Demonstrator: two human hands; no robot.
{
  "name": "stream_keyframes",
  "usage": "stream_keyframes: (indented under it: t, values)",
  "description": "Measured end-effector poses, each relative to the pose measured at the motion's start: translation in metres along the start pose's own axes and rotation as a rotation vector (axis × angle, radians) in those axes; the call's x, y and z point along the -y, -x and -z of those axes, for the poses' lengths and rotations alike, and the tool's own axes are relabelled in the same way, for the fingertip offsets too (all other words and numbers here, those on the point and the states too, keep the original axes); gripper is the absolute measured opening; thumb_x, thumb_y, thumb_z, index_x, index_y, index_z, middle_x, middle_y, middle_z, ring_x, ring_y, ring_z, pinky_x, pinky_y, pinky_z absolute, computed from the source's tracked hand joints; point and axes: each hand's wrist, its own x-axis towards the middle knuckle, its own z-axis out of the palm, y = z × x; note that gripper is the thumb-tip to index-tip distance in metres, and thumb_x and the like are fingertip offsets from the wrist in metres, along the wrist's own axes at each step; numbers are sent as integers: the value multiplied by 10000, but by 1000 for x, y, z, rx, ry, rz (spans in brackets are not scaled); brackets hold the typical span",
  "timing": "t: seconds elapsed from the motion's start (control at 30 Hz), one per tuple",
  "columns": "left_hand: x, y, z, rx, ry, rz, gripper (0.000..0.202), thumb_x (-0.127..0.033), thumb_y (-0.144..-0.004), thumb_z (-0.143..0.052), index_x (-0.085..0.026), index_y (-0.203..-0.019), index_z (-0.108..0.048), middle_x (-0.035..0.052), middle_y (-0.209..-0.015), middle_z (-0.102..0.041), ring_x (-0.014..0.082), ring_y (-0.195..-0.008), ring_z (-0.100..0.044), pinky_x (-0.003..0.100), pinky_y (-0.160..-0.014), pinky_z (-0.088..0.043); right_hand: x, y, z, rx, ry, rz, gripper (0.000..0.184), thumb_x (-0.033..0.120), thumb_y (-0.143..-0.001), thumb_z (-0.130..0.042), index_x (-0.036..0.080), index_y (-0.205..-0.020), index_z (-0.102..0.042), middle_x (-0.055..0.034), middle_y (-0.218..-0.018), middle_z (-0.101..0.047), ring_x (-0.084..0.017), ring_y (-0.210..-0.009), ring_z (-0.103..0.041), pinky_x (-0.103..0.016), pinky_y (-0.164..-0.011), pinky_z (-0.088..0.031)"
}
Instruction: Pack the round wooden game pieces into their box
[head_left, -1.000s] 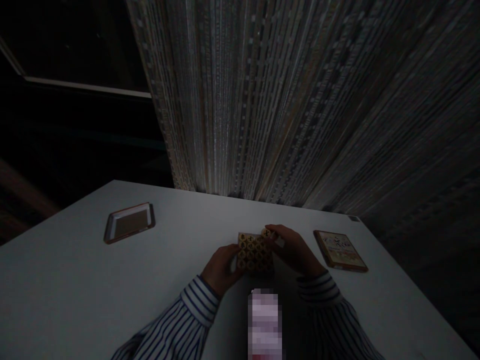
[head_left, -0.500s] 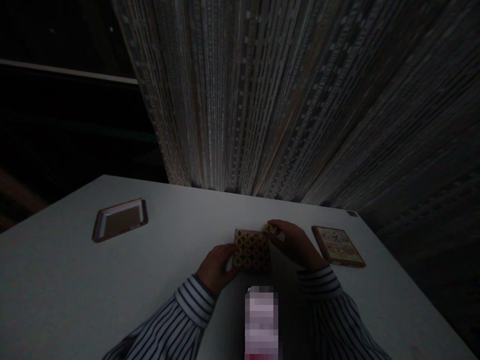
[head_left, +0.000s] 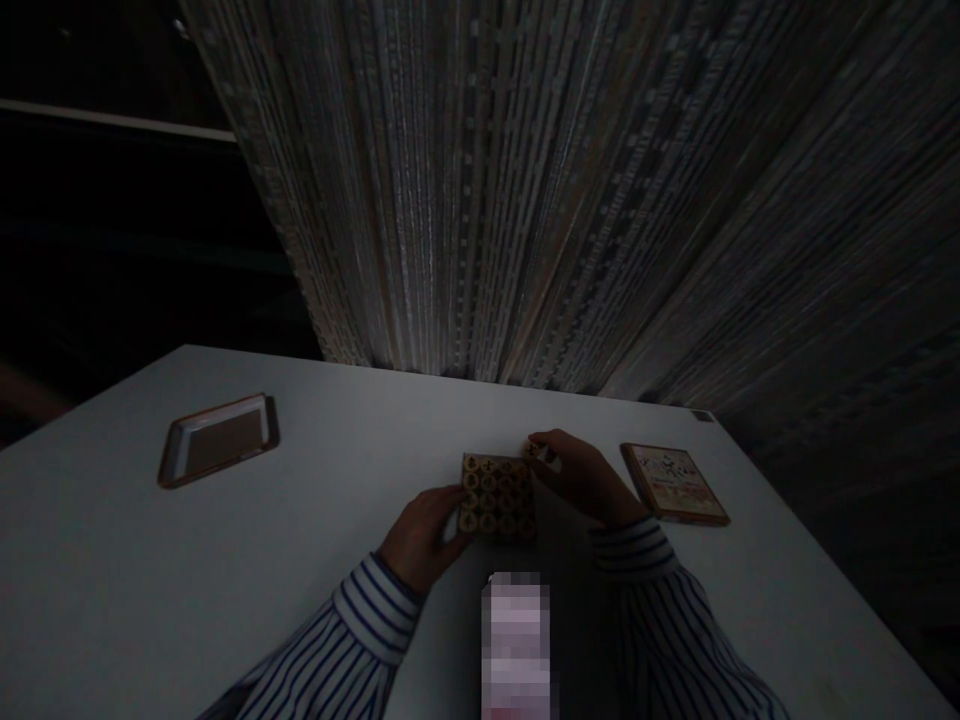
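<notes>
A small square box (head_left: 498,540) of round wooden Chinese chess pieces (head_left: 489,497), set in rows with dark characters, lies on the white table. My left hand (head_left: 421,532) grips its left side, fingers along the edge and thumb at the near corner. At the far right corner of the box, my right hand (head_left: 574,475) pinches one round Chinese chess piece (head_left: 532,450) between thumb and fingers. Dim light keeps the characters from being read clearly.
On the left of the white table (head_left: 337,430) lies a shallow open box part (head_left: 219,440). A printed lid (head_left: 675,484) rests to the right. A pixelated upright object (head_left: 516,645) stands at the near edge. Behind hangs a string curtain (head_left: 450,200).
The view has turned slightly, shifting things a little to the left. Both hands keep their holds, the right one still pinching a piece by the far right corner.
</notes>
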Motion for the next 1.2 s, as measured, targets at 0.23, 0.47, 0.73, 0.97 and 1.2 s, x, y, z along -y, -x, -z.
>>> stream_keyframes:
  t: [0.23,0.47,0.73,0.97,1.2]
  values:
    - [3,2,-2,-12,-22,-28,414,-251,-779,-601,-184,-1181,-529,127,-1103,-652,247,-1011,-617,430,-829,-529,-2,1,-4,70,39,-46,205,260,-814,-557,178,-998,-600,-56,-865,-656,-151,-710,-593,-265,-638,-459]
    - [2,2,-1,9,-36,-26,434,-246,-778,-605,-173,-1195,-509,132,-1099,-652,252,-1002,-621,438,-811,-537,-1,1,-5,125,28,-81,167,247,-797,-579,190,-951,-609,-46,-840,-659,-153,-696,-592,-278,-649,-457]
    - [2,2,-1,15,-23,-8,434,-253,-786,-599,-177,-1201,-498,131,-1103,-648,249,-1013,-613,435,-813,-531,-2,1,-7,186,-17,-102,149,226,-796,-581,183,-934,-616,-47,-845,-636,-146,-713,-585,-273,-663,-461]
    - [3,2,0,33,-18,-5,445,-263,-791,-594,-186,-1216,-489,127,-1114,-643,250,-1020,-611,444,-821,-526,-3,1,-9,222,-15,-100,135,206,-800,-566,188,-919,-627,-39,-834,-622,-143,-719,-580,-270,-663,-456]
    - [3,2,-2,3,-42,-36,423,-254,-794,-588,-171,-1198,-497,128,-1071,-658,243,-985,-623,425,-799,-540,-1,0,-9,254,-18,-129,146,166,-783,-577,188,-913,-641,-45,-863,-630,-143,-744,-585,-265,-684,-454]
